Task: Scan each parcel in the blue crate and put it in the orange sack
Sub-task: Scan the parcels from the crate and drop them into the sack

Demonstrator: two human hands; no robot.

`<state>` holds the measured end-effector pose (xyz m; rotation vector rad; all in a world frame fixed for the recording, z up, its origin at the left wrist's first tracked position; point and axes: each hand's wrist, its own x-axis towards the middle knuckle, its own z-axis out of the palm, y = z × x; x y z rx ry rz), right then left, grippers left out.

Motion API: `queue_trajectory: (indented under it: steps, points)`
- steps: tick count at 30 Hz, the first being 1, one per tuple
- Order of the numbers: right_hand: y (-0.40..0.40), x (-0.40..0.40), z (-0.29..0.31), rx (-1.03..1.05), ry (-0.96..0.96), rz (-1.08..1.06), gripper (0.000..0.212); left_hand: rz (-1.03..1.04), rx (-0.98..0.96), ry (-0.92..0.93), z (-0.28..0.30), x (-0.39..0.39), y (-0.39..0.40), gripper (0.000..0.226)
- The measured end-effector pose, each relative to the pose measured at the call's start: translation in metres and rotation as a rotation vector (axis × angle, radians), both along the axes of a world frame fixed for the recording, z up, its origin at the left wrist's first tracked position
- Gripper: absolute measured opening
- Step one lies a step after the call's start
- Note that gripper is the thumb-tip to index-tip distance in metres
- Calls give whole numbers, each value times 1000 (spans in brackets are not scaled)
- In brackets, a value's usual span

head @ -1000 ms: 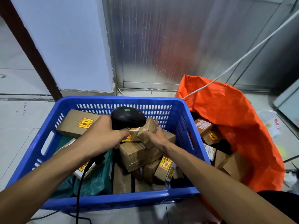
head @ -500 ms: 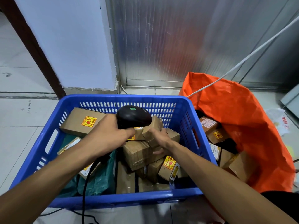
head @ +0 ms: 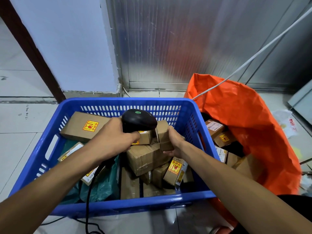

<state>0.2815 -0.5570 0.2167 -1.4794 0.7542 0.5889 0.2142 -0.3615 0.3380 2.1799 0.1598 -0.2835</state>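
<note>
A blue crate (head: 118, 206) on the floor holds several brown cardboard parcels and a green plastic bag (head: 103, 184). My left hand (head: 113, 141) grips a black corded barcode scanner (head: 139, 120) over the crate's middle, its head pointing right. My right hand (head: 174, 141) holds a small brown parcel (head: 163, 133) just under the scanner's head, above the pile. The orange sack (head: 249, 125) stands open to the right of the crate, with several parcels (head: 215, 126) inside.
A large flat parcel (head: 81, 126) with a yellow fragile sticker leans in the crate's back left. A white cable (head: 253, 56) runs diagonally over the sack. A white pillar and a corrugated metal wall stand behind. The scanner's cord (head: 87, 208) trails over the crate's front edge.
The right hand has shifted its hold on the small parcel and turned it slightly beneath the scanner. The left hand with the scanner stays in about the same place.
</note>
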Motion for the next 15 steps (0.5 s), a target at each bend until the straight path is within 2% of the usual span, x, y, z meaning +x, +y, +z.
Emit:
queue_trajectory:
  steps: [6,15]
  points:
    - [-2,-8,25,41,5,-70,27,-19,-7,-8,3,-2,0,6]
    - [-11,-22,51,72,-30,-93,26,-19,13,-17,2,0,0,6]
